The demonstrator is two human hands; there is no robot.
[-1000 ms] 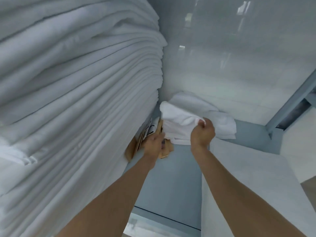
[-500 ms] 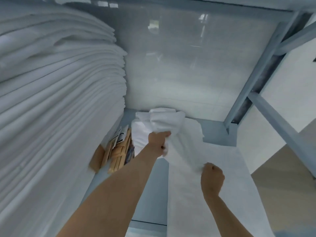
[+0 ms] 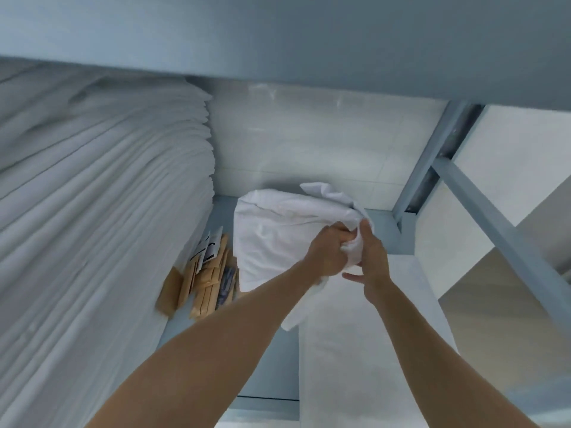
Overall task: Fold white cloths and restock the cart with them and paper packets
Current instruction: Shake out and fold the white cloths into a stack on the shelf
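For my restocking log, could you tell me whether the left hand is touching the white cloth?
Touching: the head view shows the left hand gripping a bunched fold of the white cloth.

Place: a linen store or housekeeping cart bay is suggested.
Linen: a tall stack of folded white cloths [image 3: 92, 211] is seen left of the hands.
Shelving: a grey-blue metal shelf frame [image 3: 457, 193] is seen right of the hands.
Supplies: brown paper packets [image 3: 210, 282] are stood just left of the hands.
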